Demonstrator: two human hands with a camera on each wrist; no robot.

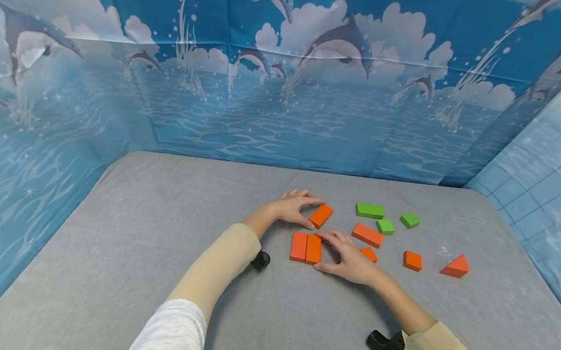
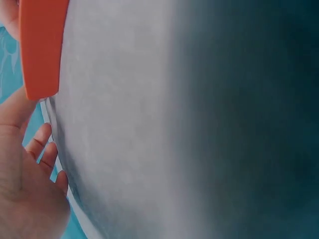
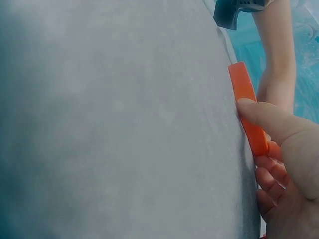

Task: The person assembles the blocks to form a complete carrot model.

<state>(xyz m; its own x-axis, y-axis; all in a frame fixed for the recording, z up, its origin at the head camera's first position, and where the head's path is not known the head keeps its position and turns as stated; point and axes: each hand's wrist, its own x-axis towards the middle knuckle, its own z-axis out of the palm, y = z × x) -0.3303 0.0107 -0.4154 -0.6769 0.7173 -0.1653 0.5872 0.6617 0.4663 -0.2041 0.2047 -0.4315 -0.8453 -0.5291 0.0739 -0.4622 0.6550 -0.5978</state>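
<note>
My left hand pinches an orange block by its ends, thumb at the near end and index finger at the far one. In the left wrist view that orange block spans from thumb to finger. Just nearer lie two orange rectangular blocks side by side, long edges together: a left block and a right block. Around the right block's two ends my right hand has its thumb and index finger. The right wrist view shows the thumb over the orange blocks.
Right of the hands lie a long orange block, a partly hidden orange block, a small orange block and an orange triangular block. Farther back are a long green block and two small green blocks. All rest on a grey tabletop.
</note>
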